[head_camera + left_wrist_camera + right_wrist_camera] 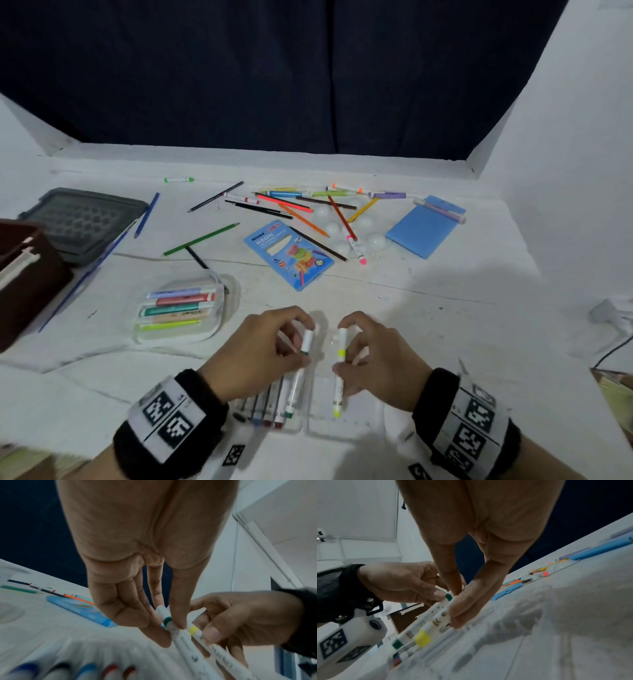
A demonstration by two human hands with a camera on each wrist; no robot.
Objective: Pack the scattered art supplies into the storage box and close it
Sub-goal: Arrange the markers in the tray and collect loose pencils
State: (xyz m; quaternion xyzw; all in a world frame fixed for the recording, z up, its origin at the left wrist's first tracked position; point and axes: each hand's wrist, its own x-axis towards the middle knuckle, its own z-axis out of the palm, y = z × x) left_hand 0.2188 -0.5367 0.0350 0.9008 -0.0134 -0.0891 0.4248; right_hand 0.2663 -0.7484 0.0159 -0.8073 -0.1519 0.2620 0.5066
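My left hand [303, 342] pinches a white marker with a green band [299, 375] between thumb and fingers. Beside it my right hand [344, 346] pinches a white marker with yellow ends [338, 377]. Both markers hang just over an open clear plastic case [356, 428] at the near edge, whose left half holds several markers [270, 409]. The left wrist view shows the thumb on the green marker [181, 641], the yellow marker [221, 650] next to it. In the right wrist view the fingers clasp the yellow marker [428, 630].
A dark brown box [30, 284] and a grey lid [85, 219] sit at the left. A clear tub of highlighters [178, 308], a blue Neon pack [287, 253], a blue pad [424, 226], white balls [332, 228] and several loose pencils [291, 205] lie beyond.
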